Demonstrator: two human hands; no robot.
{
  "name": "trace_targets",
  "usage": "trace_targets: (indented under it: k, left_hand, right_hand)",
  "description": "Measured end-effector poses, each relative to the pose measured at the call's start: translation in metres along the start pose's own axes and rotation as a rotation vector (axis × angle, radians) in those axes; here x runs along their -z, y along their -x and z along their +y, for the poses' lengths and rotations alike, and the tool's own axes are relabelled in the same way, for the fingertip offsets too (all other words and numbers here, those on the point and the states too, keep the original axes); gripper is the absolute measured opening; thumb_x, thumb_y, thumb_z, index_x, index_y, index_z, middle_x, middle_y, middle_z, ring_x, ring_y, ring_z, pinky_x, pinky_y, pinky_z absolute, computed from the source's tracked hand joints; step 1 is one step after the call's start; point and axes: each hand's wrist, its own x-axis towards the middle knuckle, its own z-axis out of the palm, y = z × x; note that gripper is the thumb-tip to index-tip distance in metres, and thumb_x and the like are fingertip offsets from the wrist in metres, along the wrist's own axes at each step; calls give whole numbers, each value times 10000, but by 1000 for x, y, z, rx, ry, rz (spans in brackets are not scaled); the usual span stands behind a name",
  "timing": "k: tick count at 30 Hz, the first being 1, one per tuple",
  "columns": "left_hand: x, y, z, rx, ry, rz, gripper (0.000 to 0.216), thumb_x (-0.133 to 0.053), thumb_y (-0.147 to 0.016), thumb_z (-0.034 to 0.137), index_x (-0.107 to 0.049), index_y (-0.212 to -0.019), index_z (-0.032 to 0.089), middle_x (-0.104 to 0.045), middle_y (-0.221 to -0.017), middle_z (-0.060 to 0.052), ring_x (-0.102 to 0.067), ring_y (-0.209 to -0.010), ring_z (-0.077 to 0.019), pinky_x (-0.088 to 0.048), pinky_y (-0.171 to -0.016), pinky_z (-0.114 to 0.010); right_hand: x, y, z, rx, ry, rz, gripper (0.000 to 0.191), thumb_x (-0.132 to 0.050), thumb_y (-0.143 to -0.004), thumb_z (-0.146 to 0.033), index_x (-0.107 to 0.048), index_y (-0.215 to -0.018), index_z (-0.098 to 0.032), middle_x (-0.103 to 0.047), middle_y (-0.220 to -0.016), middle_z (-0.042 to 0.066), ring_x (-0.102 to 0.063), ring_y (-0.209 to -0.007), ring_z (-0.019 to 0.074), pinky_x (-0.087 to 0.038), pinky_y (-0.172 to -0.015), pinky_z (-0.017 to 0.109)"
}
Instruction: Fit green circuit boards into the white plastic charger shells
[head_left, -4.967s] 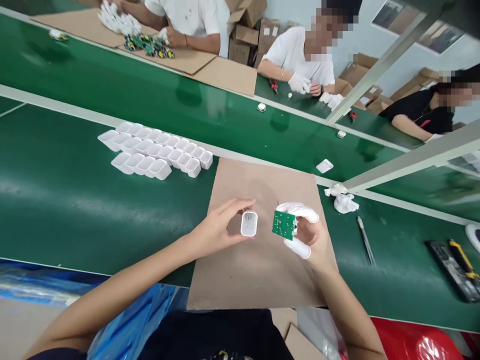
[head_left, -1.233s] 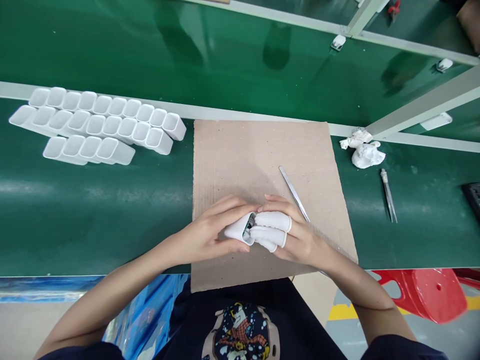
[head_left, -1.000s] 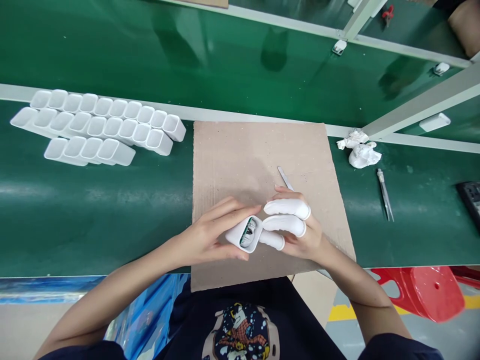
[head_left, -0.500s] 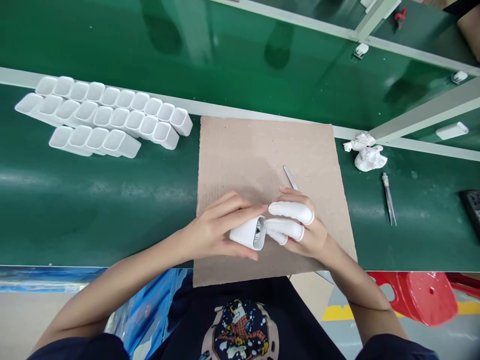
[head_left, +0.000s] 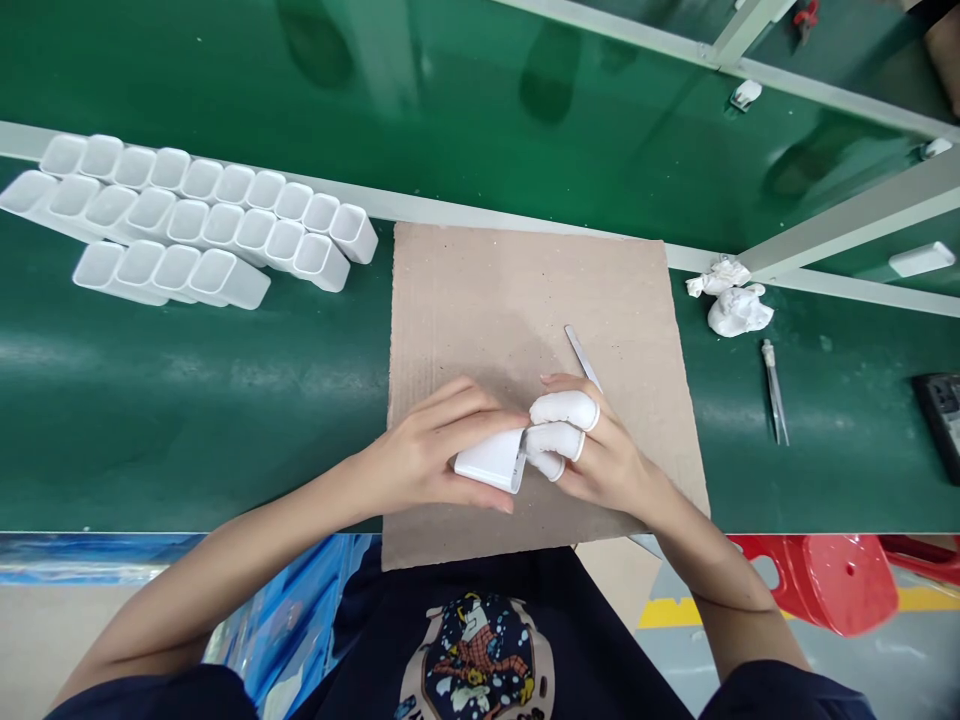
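My left hand (head_left: pixel 439 450) is wrapped around a white, rounded-rectangular plastic housing (head_left: pixel 487 461), its open end turned to the right. At that open end are the curled fingers of my right hand (head_left: pixel 581 435), which wears white finger cots (head_left: pixel 564 408) on several fingers. Those fingertips meet the rim and hide most of the opening, so what they pinch cannot be made out. Under both hands lies a cardboard sheet (head_left: pixel 487 300). A thin metal strip, perhaps a tool (head_left: pixel 581 355), rests on it just beyond my right hand, partly covered.
Rows of similar white housings (head_left: pixel 187 225) stand at the left on the green table (head_left: pixel 187 420). To the right are crumpled white pieces (head_left: pixel 739 310), tweezers (head_left: pixel 775 390) and a black device (head_left: pixel 941 420). A frame bar (head_left: pixel 847 215) crosses behind. A red stool (head_left: pixel 847 585) stands below.
My right fingers have curled more and come closer against the housing's open end. The housing has turned slightly, so less of its inside shows. The whole view has shifted a little.
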Motion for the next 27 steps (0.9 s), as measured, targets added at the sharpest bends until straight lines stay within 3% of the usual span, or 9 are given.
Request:
trace_targets:
  k: [14, 19, 27]
  left_hand:
    - [0, 1, 0, 15, 5, 33, 567, -634, -867, 533, -531, -1308, 193, -641, -1001, -93, -584, -883, -207, -512, -756, -347]
    - [1, 1, -1, -9, 0, 99, 569, -686, -841, 509, -551, -1281, 174, -630, -1007, -95, -580, -913, -208, -509, -776, -350]
    - [-1, 2, -1, 5, -27, 180, 604, -792, -747, 487, -544, -1212, 193, -677, -980, -75, -621, -863, -204, -513, -738, -333]
  right_hand:
    - [0, -5, -2, -109, -231, 65, 124, -589, -898, -141, -532, -932, -247, -557, -930, 24, -578, -911, 190, -562, -832, 403]
    - [1, -2, 5, -194, -338, 145, 239, -707, -850, -214, -531, -1003, -264, -577, -987, 16, -593, -926, 185, -558, -870, 427]
    - [-2, -5, 0, -146, -478, 87, 345, -644, -889, -223, -546, -1220, -224, -643, -1112, 88, -618, -1083, 231, -569, -875, 442]
